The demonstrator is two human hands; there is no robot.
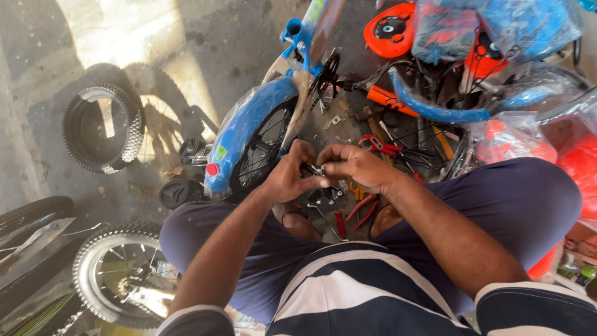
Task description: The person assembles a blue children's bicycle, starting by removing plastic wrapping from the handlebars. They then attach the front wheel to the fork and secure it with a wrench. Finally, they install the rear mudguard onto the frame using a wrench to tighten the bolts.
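Centrally, left hand (287, 180) and right hand (354, 168) pinch a small dark metal part (313, 169) together above the knees. Blue-fendered bike wheel (258, 146) stands just beyond; red-handled pliers (379, 146) lie near. Loose tyre (102, 129) on concrete floor (186, 50), left. Plastic-wrapped blue and orange parcels (497, 25), upper right.

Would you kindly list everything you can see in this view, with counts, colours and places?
small metal part: one, dark and silvery, held between both hands
child's bicycle: one, blue, plastic-wrapped, lying ahead of the hands
loose tyre: one, black, on the floor at upper left
spoked wheel: one, black tyre, lower left
pliers: red handles, on the floor under the hands; count unclear
round panel: one, orange, top centre
left hand: one, pinching the part
right hand: one, pinching the part
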